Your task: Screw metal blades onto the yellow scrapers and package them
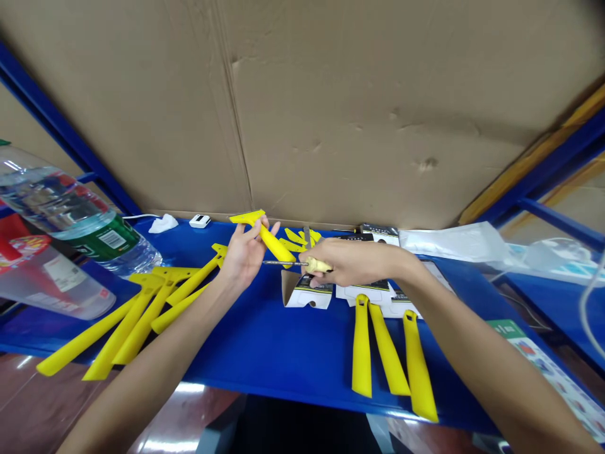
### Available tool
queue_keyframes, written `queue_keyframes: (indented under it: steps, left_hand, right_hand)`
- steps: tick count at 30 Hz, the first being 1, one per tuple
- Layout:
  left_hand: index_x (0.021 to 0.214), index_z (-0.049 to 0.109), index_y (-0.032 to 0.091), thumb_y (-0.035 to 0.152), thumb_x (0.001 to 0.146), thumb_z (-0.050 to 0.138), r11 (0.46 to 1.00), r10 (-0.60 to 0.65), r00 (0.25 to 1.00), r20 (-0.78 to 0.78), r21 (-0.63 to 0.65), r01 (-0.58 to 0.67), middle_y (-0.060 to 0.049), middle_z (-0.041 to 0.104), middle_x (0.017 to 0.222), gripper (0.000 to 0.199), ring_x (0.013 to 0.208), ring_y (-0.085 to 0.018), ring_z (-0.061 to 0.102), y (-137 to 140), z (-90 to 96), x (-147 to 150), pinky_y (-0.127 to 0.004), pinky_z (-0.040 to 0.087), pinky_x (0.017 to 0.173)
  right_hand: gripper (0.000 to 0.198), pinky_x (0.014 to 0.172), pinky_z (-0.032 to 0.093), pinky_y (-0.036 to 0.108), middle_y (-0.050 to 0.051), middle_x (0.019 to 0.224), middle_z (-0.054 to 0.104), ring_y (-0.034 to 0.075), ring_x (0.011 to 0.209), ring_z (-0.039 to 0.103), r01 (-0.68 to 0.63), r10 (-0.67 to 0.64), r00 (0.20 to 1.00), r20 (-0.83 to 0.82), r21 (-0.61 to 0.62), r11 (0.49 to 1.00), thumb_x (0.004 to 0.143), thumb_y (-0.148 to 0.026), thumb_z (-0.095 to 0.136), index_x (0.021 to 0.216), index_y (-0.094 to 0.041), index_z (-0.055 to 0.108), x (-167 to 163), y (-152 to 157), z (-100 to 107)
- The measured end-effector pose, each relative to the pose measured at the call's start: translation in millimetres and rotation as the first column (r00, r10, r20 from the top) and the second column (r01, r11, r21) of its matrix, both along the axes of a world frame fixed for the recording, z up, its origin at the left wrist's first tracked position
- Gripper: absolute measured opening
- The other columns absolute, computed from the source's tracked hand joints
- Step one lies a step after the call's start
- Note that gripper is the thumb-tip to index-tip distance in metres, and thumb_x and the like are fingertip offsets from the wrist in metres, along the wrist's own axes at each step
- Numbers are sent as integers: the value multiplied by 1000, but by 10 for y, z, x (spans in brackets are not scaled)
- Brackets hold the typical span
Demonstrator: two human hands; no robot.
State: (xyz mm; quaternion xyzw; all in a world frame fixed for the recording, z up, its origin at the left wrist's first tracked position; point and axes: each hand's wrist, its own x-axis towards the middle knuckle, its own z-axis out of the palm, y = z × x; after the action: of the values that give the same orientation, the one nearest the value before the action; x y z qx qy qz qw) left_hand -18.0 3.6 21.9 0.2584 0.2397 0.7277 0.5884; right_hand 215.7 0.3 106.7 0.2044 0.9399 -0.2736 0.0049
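Observation:
My left hand [243,257] is closed on a yellow scraper [276,244], its wide head up and to the left, its handle slanting down to the right. In my right hand [347,257] is a screwdriver [317,265] with a pale yellow handle. Its thin shaft points left and crosses close to the lower end of the scraper's handle; whether they touch I cannot tell. Several yellow scrapers [142,318] with wide heads lie to the left. Nearer to my right arm lie three yellow handles [362,353]. Small yellow pieces [293,238] lie behind my hands.
An opened white box [307,295] and printed boxes [368,294] are under and beside my right hand. Left are a large water bottle [101,233] and a clear plastic cup [61,277]. A white plastic bag [447,241] lies right on the blue table [265,350]; cardboard [354,113] stands behind.

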Motion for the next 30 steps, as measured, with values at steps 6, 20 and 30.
queue_keyframes:
  steps: [6,20,30]
  left_hand:
    - [156,44,36,7,92,77,993,-112,989,-99,-59,107,1,75,103,78,93,-13,75,-45,-82,42,-40,57,108]
    - [127,68,20,25,82,93,941,-300,929,-218,-228,250,-7,81,112,52,89,-20,78,-56,-197,143,-28,60,79]
    - [108,78,15,19,94,76,878,-439,878,-189,-299,375,-12,83,103,15,83,-24,80,-111,-321,212,-33,65,74]
  right_hand:
    - [30,63,30,31,-4,73,53,13,65,44,110,-102,989,-109,72,991,99,-28,70,79,-21,48,19,-18,92]
    - [22,65,33,30,-3,80,59,14,72,46,210,-207,911,-356,-31,977,97,-38,74,92,-20,63,213,69,192]
    - [20,65,30,31,-3,76,55,14,70,42,318,-276,898,-341,72,945,96,-35,72,88,-22,59,250,82,231]
